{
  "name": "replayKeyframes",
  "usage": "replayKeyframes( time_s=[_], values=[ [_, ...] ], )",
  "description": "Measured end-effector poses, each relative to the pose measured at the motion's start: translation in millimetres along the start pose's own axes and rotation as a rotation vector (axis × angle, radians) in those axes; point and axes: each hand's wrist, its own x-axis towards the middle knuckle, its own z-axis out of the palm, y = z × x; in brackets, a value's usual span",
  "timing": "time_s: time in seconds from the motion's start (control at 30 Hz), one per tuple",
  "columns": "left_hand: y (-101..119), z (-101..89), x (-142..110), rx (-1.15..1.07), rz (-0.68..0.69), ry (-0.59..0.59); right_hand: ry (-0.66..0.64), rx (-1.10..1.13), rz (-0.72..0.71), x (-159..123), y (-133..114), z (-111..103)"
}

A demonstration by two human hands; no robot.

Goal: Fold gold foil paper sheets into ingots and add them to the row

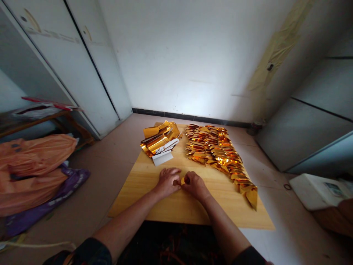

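Note:
My left hand [167,181] and my right hand [195,184] meet over the near middle of a wooden board [176,209]. Between their pinched fingertips is a small piece of gold foil paper [182,181], mostly hidden by the fingers. Both hands are closed on it. Beyond my left hand lies a loose stack of gold foil sheets [160,141], with a white sheet [162,158] at its near edge. To the right, rows of folded gold foil pieces [213,147] overlap one another and trail down toward the board's right edge.
Orange and purple bags [35,158] lie on the floor at left, below a wooden shelf [55,114]. Grey cabinets [71,55] stand at left, and another cabinet [317,103] at right. A white box [317,191] sits at the right on the tiled floor.

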Motion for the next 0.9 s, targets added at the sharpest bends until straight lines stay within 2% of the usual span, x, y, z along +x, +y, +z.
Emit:
replayKeyframes(
  time_s=[0.1, 0.4, 0.6, 0.7, 0.8, 0.9],
  values=[
    [4, -8.2, 1, 0.017, -0.013, -0.101, -0.006, -0.040, 0.030, 0, -5, -1],
    [5, -20.8, 13, 0.110, -0.068, -0.228, -0.054, -0.107, 0.110, 3, -13, -2],
    [10, -27.8, 20, 0.157, -0.172, -0.326, -0.069, -0.075, 0.091, 7, -7, -1],
    [9, -28.5, 21, 0.152, -0.164, -0.359, -0.065, -0.040, 0.019, 8, 4, -5],
    [7, -28.0, 20, 0.126, -0.147, -0.380, -0.065, -0.047, -0.148, 5, 18, -11],
    [6, -27.2, 16, 0.102, -0.123, -0.369, -0.053, -0.147, -0.316, 1, 31, -16]
  ],
)
